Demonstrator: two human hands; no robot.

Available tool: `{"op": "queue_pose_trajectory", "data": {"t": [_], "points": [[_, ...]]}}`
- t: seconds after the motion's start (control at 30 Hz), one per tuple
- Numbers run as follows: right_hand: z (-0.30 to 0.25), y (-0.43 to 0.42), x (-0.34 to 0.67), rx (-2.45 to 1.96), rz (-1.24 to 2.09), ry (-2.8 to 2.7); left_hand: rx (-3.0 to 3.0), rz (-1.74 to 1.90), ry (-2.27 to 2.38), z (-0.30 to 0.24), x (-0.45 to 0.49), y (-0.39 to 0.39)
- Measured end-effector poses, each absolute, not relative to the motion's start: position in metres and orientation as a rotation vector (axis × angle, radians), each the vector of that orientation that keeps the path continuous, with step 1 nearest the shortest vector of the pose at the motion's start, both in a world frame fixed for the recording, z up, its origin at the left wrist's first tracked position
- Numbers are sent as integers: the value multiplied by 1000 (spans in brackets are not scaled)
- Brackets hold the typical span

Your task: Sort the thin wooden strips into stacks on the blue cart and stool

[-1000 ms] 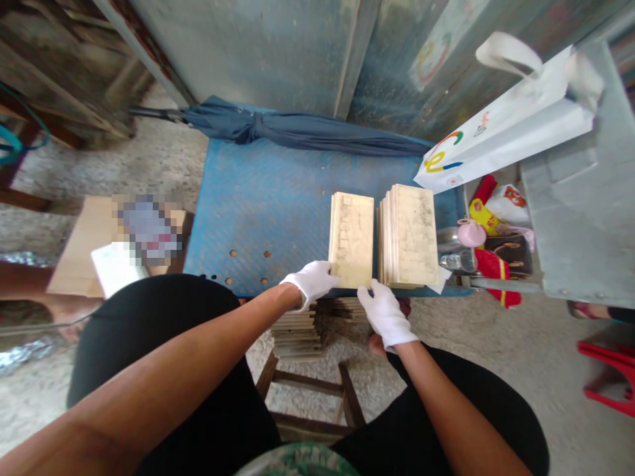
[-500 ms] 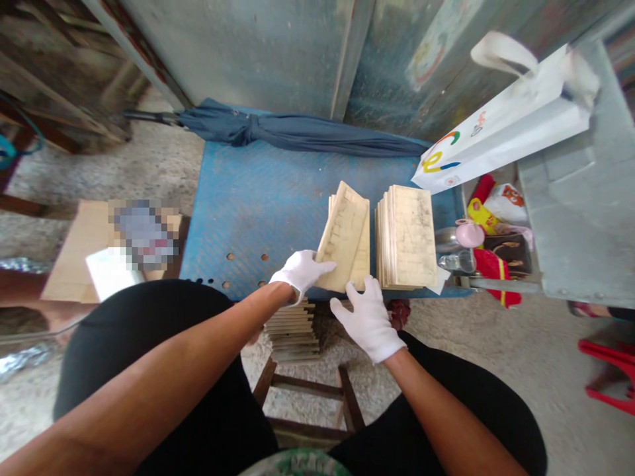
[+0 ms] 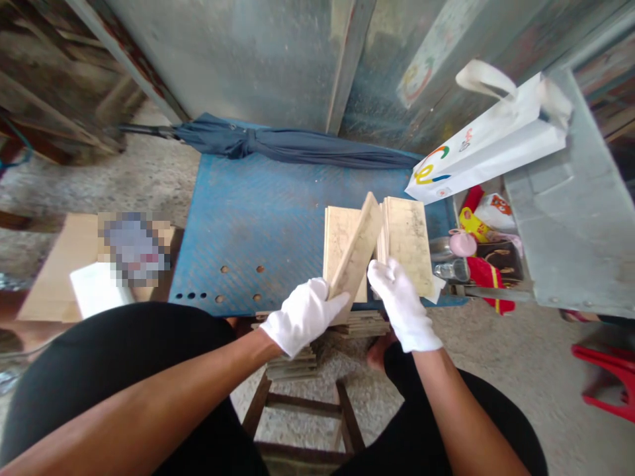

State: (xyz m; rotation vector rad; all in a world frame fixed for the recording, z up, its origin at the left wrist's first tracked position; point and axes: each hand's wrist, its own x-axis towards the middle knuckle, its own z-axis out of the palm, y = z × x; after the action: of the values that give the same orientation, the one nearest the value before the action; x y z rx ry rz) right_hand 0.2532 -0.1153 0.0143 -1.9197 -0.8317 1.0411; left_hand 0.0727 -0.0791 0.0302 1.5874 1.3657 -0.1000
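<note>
My left hand (image 3: 302,314), in a white glove, grips a thin wooden board (image 3: 358,254), thumb on its near end. The board is tilted up on edge over the gap between two stacks. Below it, partly covered, lies the left stack of boards (image 3: 338,228), now low. My right hand (image 3: 399,304), also gloved, is at the near left corner of the taller right stack (image 3: 407,241). Its fingers are curled in at the board edges, and what lies between them is hidden. Dark marks show on the right stack's top board.
The stacks stand on a blue perforated bench (image 3: 238,218). A folded umbrella (image 3: 307,147) lies along its back. At right are a white paper bag (image 3: 489,149) and an open metal drawer (image 3: 520,277) of small items. More boards (image 3: 292,365) are piled below. A cardboard box (image 3: 52,264) sits left.
My left hand has raised the board onto its edge and brought it rightward. My right hand has moved right, from the left stack to the right one, and its spread fingers have curled.
</note>
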Motion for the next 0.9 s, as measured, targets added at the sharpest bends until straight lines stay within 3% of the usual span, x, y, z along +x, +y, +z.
{"op": "queue_pose_trajectory", "data": {"t": [0.47,0.7,0.9], "points": [[78,-121,291,-1476,973,-401,2201,-281,814,38,71,-94],[96,-154,313,-1624,1075,-441,2240,-354,718,55,80,-103],[121,-202,309,-1825,845,-398,2352,-236,472,56,85,-116]]}}
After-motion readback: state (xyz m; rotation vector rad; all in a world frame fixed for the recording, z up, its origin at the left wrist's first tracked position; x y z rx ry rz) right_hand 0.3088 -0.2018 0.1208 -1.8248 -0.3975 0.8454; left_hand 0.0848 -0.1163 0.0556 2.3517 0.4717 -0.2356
